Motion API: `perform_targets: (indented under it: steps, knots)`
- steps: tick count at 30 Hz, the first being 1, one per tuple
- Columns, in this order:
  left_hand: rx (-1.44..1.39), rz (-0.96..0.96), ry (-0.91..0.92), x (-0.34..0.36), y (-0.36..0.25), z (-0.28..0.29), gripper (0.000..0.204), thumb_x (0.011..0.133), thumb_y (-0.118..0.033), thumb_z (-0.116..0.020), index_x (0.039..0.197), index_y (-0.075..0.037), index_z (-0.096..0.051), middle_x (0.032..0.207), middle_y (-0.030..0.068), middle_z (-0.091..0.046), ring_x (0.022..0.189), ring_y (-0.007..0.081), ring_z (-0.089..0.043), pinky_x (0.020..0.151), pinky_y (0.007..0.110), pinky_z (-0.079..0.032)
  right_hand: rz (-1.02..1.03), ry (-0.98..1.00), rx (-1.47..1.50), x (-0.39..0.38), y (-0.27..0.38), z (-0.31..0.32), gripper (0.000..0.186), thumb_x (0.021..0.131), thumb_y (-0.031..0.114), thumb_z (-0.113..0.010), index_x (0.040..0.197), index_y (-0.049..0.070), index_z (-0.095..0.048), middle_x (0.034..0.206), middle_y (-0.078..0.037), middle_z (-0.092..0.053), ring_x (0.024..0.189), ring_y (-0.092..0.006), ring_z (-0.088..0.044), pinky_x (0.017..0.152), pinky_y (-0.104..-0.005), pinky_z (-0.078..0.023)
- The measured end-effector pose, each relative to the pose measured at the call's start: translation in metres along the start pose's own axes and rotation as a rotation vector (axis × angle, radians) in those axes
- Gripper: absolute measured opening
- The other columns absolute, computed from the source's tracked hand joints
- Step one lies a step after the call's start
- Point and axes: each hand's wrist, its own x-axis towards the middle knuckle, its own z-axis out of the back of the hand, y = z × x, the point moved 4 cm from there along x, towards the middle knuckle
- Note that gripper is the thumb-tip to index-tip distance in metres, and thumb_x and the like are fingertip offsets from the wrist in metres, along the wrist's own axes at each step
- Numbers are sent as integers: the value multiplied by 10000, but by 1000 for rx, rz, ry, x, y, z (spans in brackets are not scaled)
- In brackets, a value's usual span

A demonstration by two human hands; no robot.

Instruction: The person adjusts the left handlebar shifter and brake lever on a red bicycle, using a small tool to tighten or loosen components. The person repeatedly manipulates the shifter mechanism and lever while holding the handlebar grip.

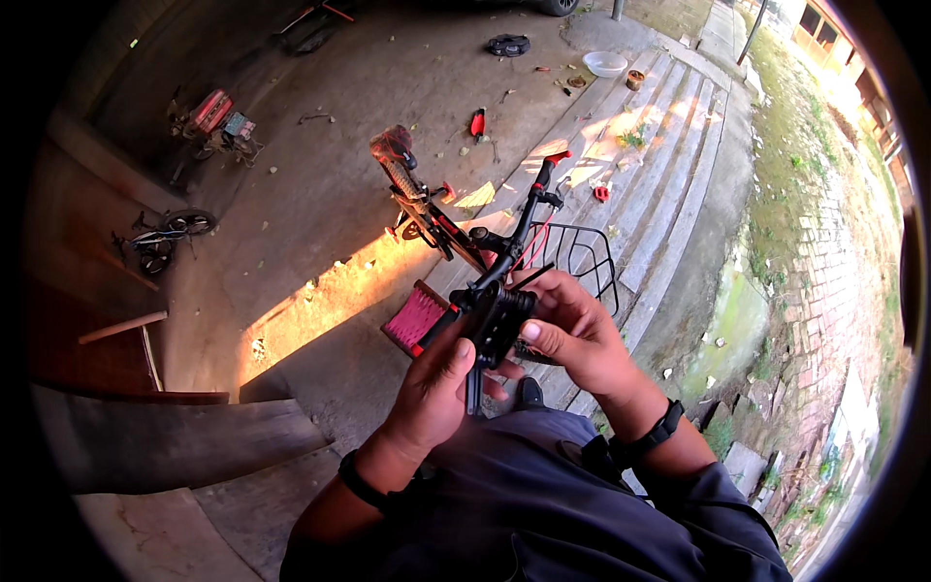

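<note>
Close in front of me, both hands are closed round a black folding multi-tool (497,325); a thin dark bit sticks up from its upper end. My left hand (433,390) grips its lower left side. From the right, my right hand (574,335) pinches the upper part with thumb and fingers. Just beyond stands a bicycle: its black handlebar (529,215) has red grips, and its wire basket (590,260) is partly behind my right hand. Farther back are the bicycle's saddle (392,145) and dark frame. My hands hide part of the handlebar.
A stool with a pink woven seat (415,317) stands left of the handlebar. Stone slabs (669,145) run along the right, with a red part (601,194) on them. A white basin (605,64) sits farther off. At left are a small bicycle (160,238) and a red machine (211,112).
</note>
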Motion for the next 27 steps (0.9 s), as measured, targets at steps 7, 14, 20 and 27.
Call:
perform_targets:
  steps: [7,14,20,27]
  knots:
    - [442,-71,-188,-1,-21,56,435,982,-73,-631,1382,33,-497,1218,104,-603,1028,165,-681,808,278,-575,-189,-255,-79,-16,-22,92,381,992,162,-649,1349,77,-547,1184,-65,-677,1024,-198,-693,897,-337,-543]
    - [1035,-207,-228,24,-22,82,342,910,-13,-693,1241,38,-626,1101,91,-535,974,155,-619,787,252,-544,-488,-374,-130,-30,-121,115,408,980,197,-669,1308,-7,-535,1112,-68,-646,938,-177,-671,818,-327,-542]
    - [1244,-258,-129,46,-23,106,344,870,-18,-716,1207,9,-655,1060,78,-530,855,137,-609,660,247,-527,-636,-399,15,-34,-187,85,452,1015,292,-626,1393,66,-522,1237,-51,-649,1117,-199,-648,896,-355,-525]
    - [1188,-281,38,66,-6,120,359,858,-33,-722,1210,5,-660,1058,88,-520,799,139,-605,615,246,-517,-477,-652,466,-24,-222,57,239,1040,269,-576,1218,118,-625,1011,-1,-658,910,-116,-621,779,-291,-518]
